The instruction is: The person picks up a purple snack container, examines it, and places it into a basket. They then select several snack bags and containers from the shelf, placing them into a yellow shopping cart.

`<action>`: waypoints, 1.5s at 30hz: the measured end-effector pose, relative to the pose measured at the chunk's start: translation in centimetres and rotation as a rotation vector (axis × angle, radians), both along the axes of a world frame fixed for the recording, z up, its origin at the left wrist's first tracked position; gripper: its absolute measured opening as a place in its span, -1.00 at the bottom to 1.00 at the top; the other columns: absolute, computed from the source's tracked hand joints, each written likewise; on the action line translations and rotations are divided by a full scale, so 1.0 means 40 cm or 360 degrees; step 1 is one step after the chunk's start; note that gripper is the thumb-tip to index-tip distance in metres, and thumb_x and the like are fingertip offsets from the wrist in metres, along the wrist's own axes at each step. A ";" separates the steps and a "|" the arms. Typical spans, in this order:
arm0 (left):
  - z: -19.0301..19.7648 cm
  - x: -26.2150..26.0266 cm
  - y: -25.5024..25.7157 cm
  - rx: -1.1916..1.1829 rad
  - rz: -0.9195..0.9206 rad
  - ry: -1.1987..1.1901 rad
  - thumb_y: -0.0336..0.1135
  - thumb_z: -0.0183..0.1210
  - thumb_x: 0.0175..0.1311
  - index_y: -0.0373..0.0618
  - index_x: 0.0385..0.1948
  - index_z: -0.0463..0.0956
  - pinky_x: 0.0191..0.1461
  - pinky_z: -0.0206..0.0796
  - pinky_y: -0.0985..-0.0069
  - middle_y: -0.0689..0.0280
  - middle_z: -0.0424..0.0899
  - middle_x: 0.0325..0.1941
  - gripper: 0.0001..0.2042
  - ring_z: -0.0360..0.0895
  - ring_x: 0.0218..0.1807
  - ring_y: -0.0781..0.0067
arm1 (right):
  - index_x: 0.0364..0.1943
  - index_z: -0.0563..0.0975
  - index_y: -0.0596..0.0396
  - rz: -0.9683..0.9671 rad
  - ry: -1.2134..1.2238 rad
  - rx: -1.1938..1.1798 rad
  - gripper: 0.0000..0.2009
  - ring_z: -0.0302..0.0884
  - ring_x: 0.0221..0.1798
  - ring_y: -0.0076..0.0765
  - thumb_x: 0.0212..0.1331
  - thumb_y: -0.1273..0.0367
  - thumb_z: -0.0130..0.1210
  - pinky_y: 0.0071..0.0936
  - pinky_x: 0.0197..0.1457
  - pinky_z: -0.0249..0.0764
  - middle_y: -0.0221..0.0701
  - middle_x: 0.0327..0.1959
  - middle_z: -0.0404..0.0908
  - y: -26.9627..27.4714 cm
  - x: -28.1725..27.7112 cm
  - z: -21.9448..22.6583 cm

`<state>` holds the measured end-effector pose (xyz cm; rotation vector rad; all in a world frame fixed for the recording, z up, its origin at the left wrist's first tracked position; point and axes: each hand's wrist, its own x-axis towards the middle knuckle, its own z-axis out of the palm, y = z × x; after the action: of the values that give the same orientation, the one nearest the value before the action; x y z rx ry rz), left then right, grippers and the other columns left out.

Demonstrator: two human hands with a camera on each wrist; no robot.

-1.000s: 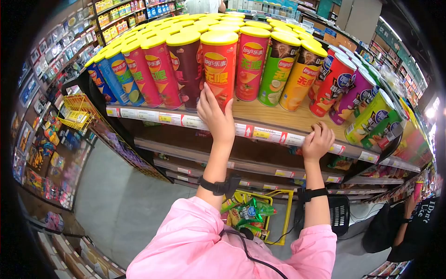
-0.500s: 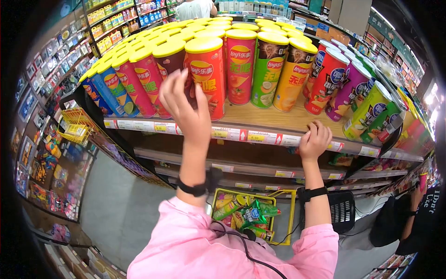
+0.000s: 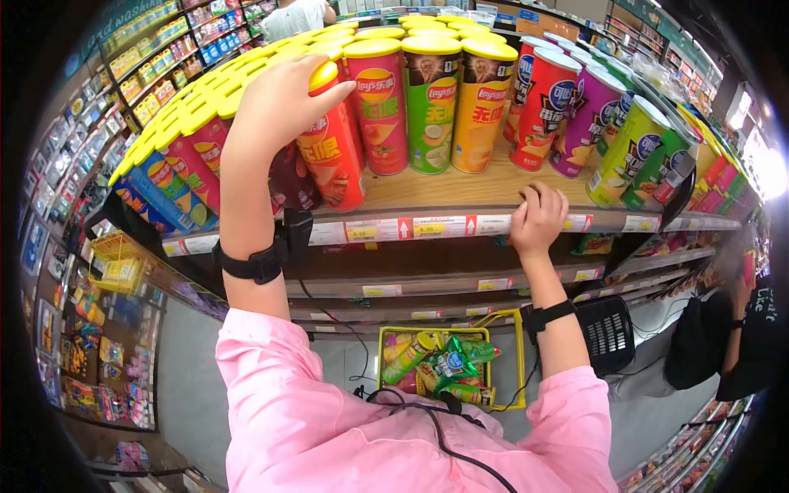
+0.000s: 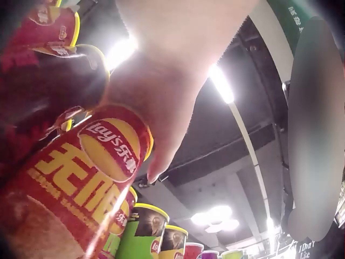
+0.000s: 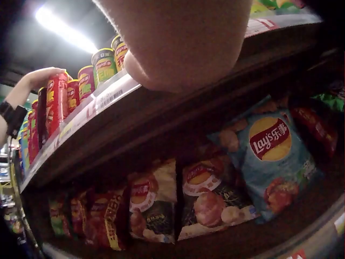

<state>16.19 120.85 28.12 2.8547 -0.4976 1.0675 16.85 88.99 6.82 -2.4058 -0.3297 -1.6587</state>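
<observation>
A red Lay's can (image 3: 335, 160) stands at the front of the top shelf (image 3: 460, 191). My left hand (image 3: 275, 103) is over its top, fingers across the yellow lid and thumb at the upper right side. In the left wrist view the hand (image 4: 167, 70) covers the lid of the red can (image 4: 81, 178), its far fingers hidden. The right hand (image 3: 538, 220) grips the shelf's front edge, fingers bent over it; in the right wrist view the hand (image 5: 183, 43) hides part of that edge.
Rows of yellow-lidded cans (image 3: 382, 107) stand behind and beside, with red and purple cans (image 3: 546, 107) to the right. Snack bags (image 5: 275, 156) lie on the lower shelf. A yellow basket (image 3: 491, 370) and a black basket (image 3: 604, 333) are below. Another person (image 3: 707, 341) is at right.
The left hand has gone from the can's lower front, away to the left, then up onto its top. The right hand has stayed at the shelf edge; the head view has shifted.
</observation>
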 end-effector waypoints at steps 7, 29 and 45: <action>0.009 0.002 -0.001 -0.0074 -0.0036 0.0071 -0.06 0.07 0.02 -0.28 -0.15 0.40 -0.04 0.24 0.41 -0.02 0.50 -0.19 -0.54 0.45 -0.12 0.11 | -0.42 0.44 0.11 -0.0010 0.0052 0.0028 -0.77 0.29 -0.16 -0.16 -0.19 0.32 -0.11 -0.14 0.05 0.11 -0.27 -0.28 0.39 0.000 -0.008 -0.008; 0.026 -0.009 0.020 0.0138 -0.0028 0.0325 -0.24 0.31 -0.33 -0.23 0.05 0.21 0.13 0.11 0.43 0.04 0.33 0.05 -0.26 0.27 0.10 0.17 | -0.43 0.44 0.09 0.0036 0.0002 0.0037 -0.79 0.31 -0.21 -0.22 -0.20 0.32 -0.09 -0.16 0.03 0.13 -0.34 -0.34 0.41 -0.010 0.005 -0.010; 0.005 0.011 0.033 0.0056 0.0001 0.0219 -0.20 0.34 -0.40 -0.20 0.03 0.23 0.07 0.17 0.42 0.04 0.39 -0.02 -0.22 0.33 0.04 0.17 | -0.43 0.44 0.10 0.0051 -0.0037 0.0038 -0.80 0.31 -0.21 -0.22 -0.18 0.34 -0.10 -0.17 0.03 0.14 -0.34 -0.34 0.42 -0.008 0.003 -0.008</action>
<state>16.63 122.16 28.32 2.9319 -0.5101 0.8631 16.96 88.68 6.49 -2.3535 -0.3479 -1.6686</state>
